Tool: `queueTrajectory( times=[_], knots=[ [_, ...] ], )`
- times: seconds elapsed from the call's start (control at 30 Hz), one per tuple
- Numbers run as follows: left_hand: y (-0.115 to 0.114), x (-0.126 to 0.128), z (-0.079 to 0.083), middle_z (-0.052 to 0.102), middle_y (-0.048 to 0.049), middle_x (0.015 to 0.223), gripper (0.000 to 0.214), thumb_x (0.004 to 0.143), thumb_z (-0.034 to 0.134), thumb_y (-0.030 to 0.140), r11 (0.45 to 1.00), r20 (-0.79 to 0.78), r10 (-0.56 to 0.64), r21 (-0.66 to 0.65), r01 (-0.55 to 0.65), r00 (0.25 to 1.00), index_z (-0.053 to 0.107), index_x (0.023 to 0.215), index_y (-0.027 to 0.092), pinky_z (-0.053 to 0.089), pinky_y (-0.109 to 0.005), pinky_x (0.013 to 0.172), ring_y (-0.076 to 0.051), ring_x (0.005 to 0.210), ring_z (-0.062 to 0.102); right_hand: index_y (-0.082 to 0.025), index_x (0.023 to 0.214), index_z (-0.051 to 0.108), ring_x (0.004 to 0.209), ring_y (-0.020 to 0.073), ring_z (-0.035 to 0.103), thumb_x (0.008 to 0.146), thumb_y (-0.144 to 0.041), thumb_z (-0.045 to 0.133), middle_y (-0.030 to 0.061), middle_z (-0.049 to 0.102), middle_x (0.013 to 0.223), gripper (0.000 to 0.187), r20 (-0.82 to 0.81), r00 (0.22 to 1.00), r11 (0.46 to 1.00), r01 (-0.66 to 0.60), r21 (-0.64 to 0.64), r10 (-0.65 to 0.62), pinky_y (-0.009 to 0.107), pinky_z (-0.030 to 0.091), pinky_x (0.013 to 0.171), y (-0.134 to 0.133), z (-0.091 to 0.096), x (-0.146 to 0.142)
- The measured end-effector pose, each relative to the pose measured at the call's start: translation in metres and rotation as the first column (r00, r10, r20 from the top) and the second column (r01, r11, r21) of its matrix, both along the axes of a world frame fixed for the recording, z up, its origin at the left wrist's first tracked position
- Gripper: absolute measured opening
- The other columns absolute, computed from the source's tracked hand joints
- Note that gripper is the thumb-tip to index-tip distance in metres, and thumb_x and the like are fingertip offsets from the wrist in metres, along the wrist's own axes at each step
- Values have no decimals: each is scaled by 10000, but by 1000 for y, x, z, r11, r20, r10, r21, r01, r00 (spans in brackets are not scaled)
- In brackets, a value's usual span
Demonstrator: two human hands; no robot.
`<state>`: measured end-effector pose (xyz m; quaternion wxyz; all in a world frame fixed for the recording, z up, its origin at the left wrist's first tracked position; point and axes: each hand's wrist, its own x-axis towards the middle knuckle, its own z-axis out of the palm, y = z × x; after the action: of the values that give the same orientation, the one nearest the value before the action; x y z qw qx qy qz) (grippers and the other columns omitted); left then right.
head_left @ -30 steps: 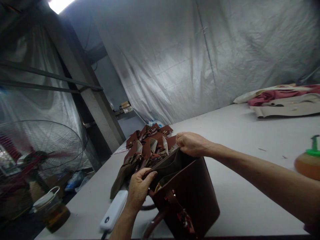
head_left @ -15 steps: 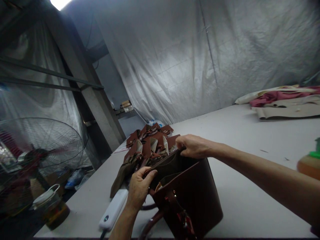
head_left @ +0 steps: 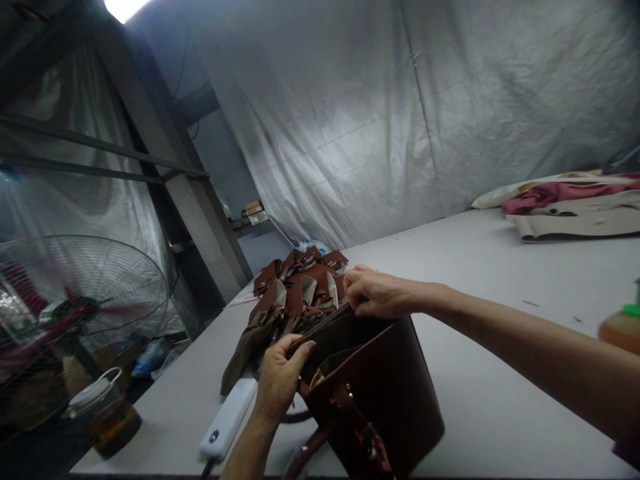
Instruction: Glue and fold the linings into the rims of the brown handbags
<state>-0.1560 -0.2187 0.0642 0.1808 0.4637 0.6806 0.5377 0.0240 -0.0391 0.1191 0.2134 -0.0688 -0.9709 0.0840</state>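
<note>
A dark brown handbag (head_left: 385, 393) stands tilted at the table's front, its mouth spread and its dark lining showing. My left hand (head_left: 281, 373) pinches the left end of the far rim, thumb on the inside. Farther right along that same rim, my right hand (head_left: 373, 292) is closed on the edge, its fingertips partly hidden. A rounded handle (head_left: 313, 448) and metal fittings hang on the bag's near face. Just left of my left hand lies a white power strip (head_left: 230, 417) with a dark cord.
Behind the bag, several brown bags (head_left: 300, 283) are heaped on the white table (head_left: 480, 287). A lidded jar (head_left: 107, 413) stands at the left edge, a large fan (head_left: 75, 313) beyond it. Folded fabric (head_left: 575, 200) lies back right; an orange bottle (head_left: 623, 327) is at the right edge.
My right hand has slid slightly left along the far rim, its fingers curled tighter. The left hand keeps its grip, and the bag has barely shifted.
</note>
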Motion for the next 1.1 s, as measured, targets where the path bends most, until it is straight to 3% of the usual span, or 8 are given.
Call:
queueTrajectory(
  times=[0.2,0.37,0.53,0.73,1.1],
  knots=[
    [2,-3,-4,691,-7,716,263,744,651,402,999,-91,-19,36,23,996,703,789,148,475,-197,588,-148,682,618,-162,582,628,891,203,504,677,-108,644,56,609,837,111,-50,994,994,96,48,-94,317,394,815,6,-5,-2],
    [4,-1,-5,681,-3,706,275,760,634,414,1000,-134,14,28,-10,991,708,793,151,458,-203,601,-153,684,599,-165,587,644,713,173,544,651,-97,607,50,638,730,101,-6,976,976,218,-24,-218,262,385,631,8,-8,-5],
    [4,-3,-6,687,-5,731,259,773,631,400,999,-163,12,38,-5,987,710,799,155,453,-202,642,-152,717,594,-163,585,643,557,123,487,657,-118,580,20,585,582,106,27,939,937,345,-60,-344,235,315,524,0,-4,-6],
    [5,-5,-8,683,-5,724,258,778,633,398,999,-174,8,50,1,985,710,795,153,453,-213,671,-152,717,592,-157,536,631,491,114,432,642,-108,552,15,531,505,141,41,928,927,372,-50,-370,248,274,481,-4,-2,-8],
    [6,-4,-7,661,-3,677,249,757,644,380,999,-115,-4,53,10,993,700,763,137,437,-203,614,-132,649,565,-172,619,676,560,143,518,654,-130,582,30,612,590,108,9,912,912,409,-29,-409,241,312,505,-5,-2,-9]
  ],
)
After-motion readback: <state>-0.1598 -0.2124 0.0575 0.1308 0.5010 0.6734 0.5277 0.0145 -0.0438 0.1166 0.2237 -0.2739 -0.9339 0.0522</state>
